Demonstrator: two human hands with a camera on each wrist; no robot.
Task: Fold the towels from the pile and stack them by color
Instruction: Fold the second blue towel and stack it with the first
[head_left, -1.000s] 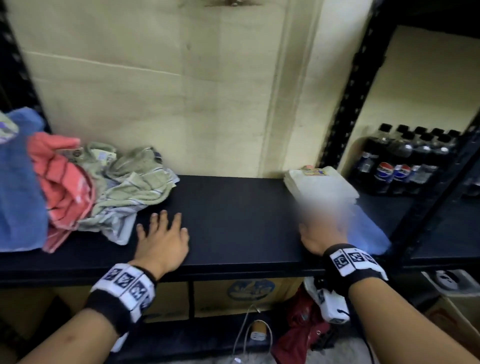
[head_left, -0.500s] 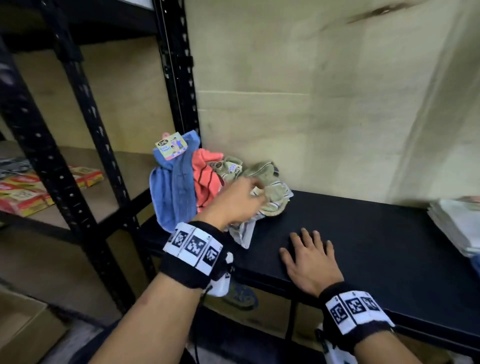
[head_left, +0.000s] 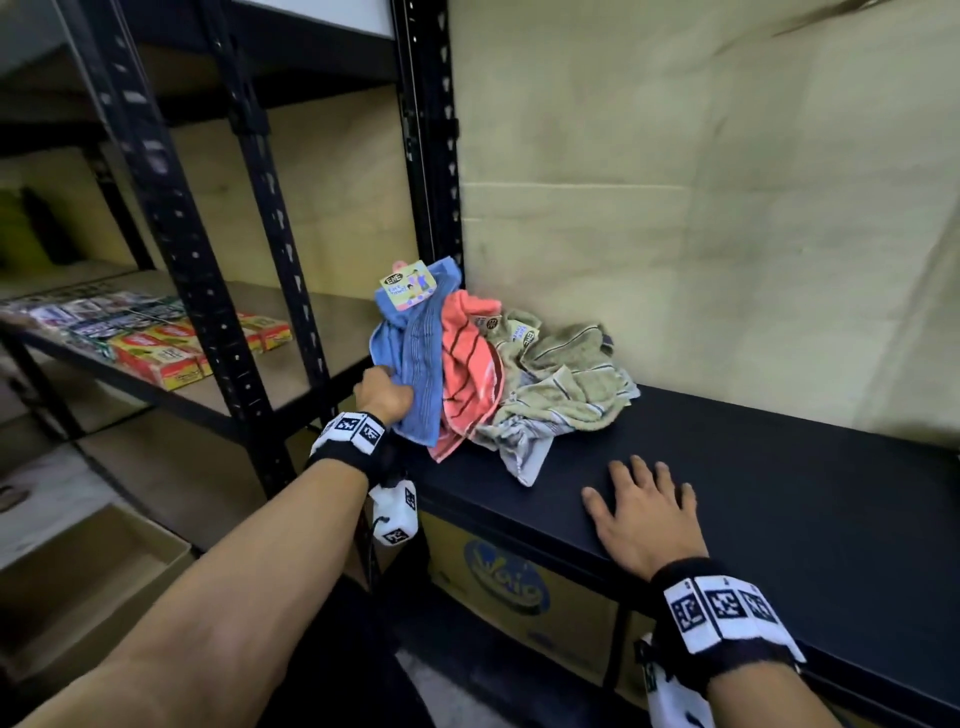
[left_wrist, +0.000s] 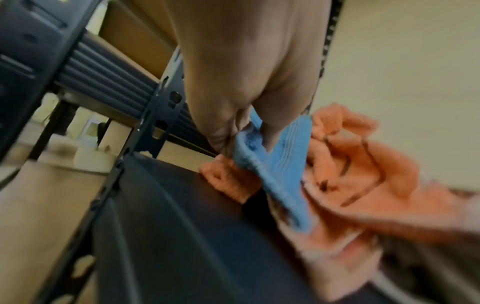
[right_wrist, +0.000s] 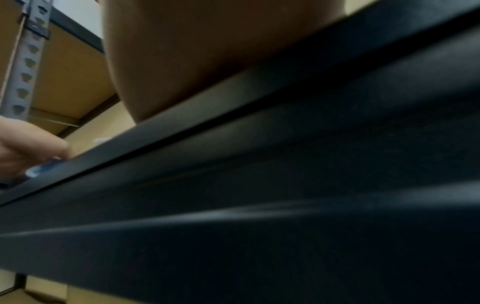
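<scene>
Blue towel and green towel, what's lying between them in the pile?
The orange striped towel lies between the blue towel and green towel, per the head view.

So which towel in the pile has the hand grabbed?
The blue towel, at the left end of the pile. The left hand grips its edge. The orange striped towel beside it and the green towels farther right are not held.

Towel pile (head_left: 498, 374) sits at the left end of the shelf (head_left: 779, 493), against the back wall (head_left: 701, 208). Left hand (head_left: 382, 397) grips the pile's leftmost towel (head_left: 415, 374). Right hand (head_left: 641, 519) rests flat on the shelf, right of the pile. Boxes (head_left: 156, 353) lie on the neighbouring shelf (head_left: 291, 374) to the left.
</scene>
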